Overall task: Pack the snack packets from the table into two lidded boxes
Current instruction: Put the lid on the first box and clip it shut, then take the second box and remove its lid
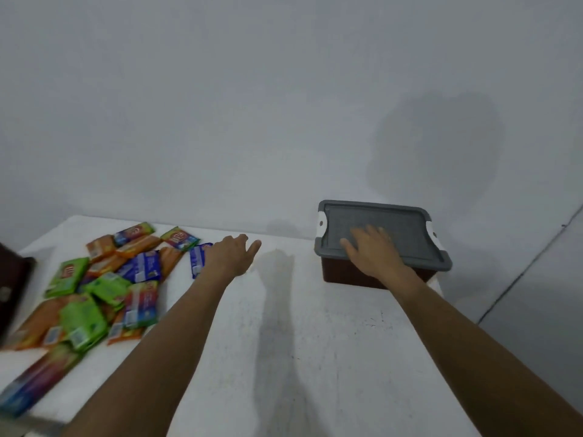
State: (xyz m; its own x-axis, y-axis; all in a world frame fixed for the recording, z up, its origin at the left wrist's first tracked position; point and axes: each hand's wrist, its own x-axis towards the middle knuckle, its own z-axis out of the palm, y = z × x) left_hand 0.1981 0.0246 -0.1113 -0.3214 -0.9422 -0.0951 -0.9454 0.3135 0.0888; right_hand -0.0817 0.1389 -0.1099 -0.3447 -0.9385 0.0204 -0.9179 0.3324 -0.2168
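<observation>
So the snack packets (94,288) are a loose heap of flat foil wrappers on the left side of the frame, overlapping each other all over the place. Colours we can make out: bright green, orange, dark blue, and a long multicoloured one hanging near the lower left corner. Everything's motion-blurred, so the print is unreadable. Rough count: about four green, five or so orange, two or three blue, but we honestly can't tell exactly because they're stacked.

One box (378,244) is fully in view, right of centre near the far table edge: dark reddish-brown body, grey lid (394,225) closed on top, with two white clips at the lid's left and right ends. At the far left edge there's a dark shape (12,285) cut off by the frame; can't say what it is.

Our right hand (372,250) lies flat on the lid, fingers spread, not gripping anything. Our left hand (232,252) is stretched out over the table just beside the top right edge of the pile, partly covering a blue packet (197,257), fingers loosely open and empty.

Surface is a white table (299,342) with little dark specks and scuffs. Behind it is a plain pale grey wall (284,105), with soft shadows on it above the box.
</observation>
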